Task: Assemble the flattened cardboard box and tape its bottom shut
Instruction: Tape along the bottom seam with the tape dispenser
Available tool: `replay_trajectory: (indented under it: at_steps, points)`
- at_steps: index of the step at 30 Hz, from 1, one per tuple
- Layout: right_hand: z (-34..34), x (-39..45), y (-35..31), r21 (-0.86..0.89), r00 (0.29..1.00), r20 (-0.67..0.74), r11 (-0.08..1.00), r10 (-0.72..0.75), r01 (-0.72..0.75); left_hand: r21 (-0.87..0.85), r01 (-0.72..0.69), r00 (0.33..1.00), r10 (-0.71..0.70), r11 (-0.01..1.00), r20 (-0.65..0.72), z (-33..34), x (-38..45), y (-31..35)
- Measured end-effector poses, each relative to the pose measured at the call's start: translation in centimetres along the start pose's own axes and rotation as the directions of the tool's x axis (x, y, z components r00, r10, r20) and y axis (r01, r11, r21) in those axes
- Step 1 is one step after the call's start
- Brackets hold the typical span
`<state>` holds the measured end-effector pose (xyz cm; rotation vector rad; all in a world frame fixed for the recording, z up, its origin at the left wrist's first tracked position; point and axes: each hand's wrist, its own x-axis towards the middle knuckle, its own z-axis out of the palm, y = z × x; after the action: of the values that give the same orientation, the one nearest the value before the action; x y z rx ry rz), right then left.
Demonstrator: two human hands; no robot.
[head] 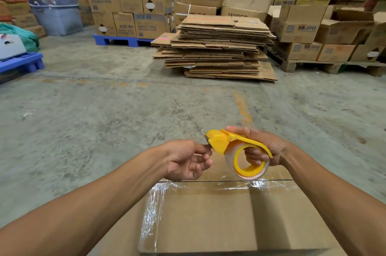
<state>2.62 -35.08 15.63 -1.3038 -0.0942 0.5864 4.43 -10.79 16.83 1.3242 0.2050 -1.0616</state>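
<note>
Warehouse floor of bare concrete [87,122], cartons stacked all round. Cardboard box [208,218] stood assembled directly beneath both hands, flaps folded shut on its upper face. Clear tape [149,216] already ran down the edge under the left forearm and along the seam [229,181] just below the hands; film looked wrinkled, glossy.

Right hand [265,147] gripped the yellow tape dispenser [236,149], fingers curled through the roll's core. Left hand [186,159] pinched at the cutter end of the dispenser, seemingly on the loose tape end; the film itself was too clear to make out.

Handling judgement: box likely light and empty, corrugated walls stiff along the edges but panels would dent under a hard press. Best held by the corners or flat-palmed on the flaps. Tape thin, sticky, prone to folding on itself, so keep it taut. Serrated cutter warrants care.

Beyond the hands, well apart: pile of flattened cartons [219,46], blue pallet [121,40].
</note>
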Motion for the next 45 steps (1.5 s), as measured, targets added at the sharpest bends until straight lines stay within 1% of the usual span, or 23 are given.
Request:
replay_trajectory:
  at_steps: [3, 5, 7, 11, 14, 17, 23, 29, 33, 39, 45]
  points:
    - [1.1, 0.6, -0.7, -0.177, 0.995, 0.064, 0.982, 0.081, -0.069, 0.132, 0.02, 0.997, -0.01, 0.991, -0.077, -2.8, 0.7, -0.3]
    - [1.2, 1.0, -1.1, -0.272, 0.988, 0.09, 0.958, 0.123, -0.094, 0.174, 0.032, 0.989, -0.006, 0.984, -0.145, -5.5, 1.0, -0.5]
    - [0.8, 1.1, -1.3, -0.317, 0.985, 0.072, 0.94, 0.156, -0.125, 0.208, 0.043, 0.976, 0.003, 0.977, -0.217, -8.3, 0.7, -0.7]
    - [0.0, 1.4, -0.9, -0.425, 0.979, 0.027, 0.889, 0.201, -0.17, 0.387, 0.094, 0.935, 0.052, 0.917, -0.351, -12.9, 0.1, -2.2]
    - [0.9, 2.9, -0.2, -0.554, 0.989, -0.049, 0.82, 0.142, -0.145, 0.477, 0.058, 0.906, 0.154, 0.877, -0.393, -14.4, 0.7, -3.4]
    - [1.9, 4.6, 0.7, -0.71, 0.995, -0.094, 0.697, 0.044, -0.098, 0.545, 0.018, 0.862, 0.263, 0.838, -0.433, -15.4, 1.3, -4.5]
    - [2.2, 7.2, 2.8, -0.753, 0.998, -0.05, 0.654, 0.048, -0.069, 0.553, 0.066, 0.838, 0.255, 0.831, -0.483, -17.2, 1.5, -6.7]
    - [2.0, 8.4, 3.6, -0.779, 0.998, -0.019, 0.625, 0.06, -0.053, 0.63, 0.066, 0.792, 0.343, 0.774, -0.505, -17.7, 1.7, -7.4]
    - [1.8, 8.5, 4.1, -0.806, 0.997, -0.013, 0.59, 0.081, -0.059, 0.624, 0.068, 0.807, 0.324, 0.779, -0.493, -17.8, 2.1, -8.1]
    - [1.8, 8.6, 4.2, -0.807, 0.996, 0.003, 0.589, 0.088, -0.05, 0.588, 0.068, 0.827, 0.284, 0.806, -0.485, -18.0, 2.5, -9.0]
    - [1.8, 9.0, 4.7, -0.828, 0.996, 0.002, 0.559, 0.087, -0.047, 0.58, 0.105, 0.829, 0.251, 0.808, -0.5, -17.5, 2.9, -10.2]
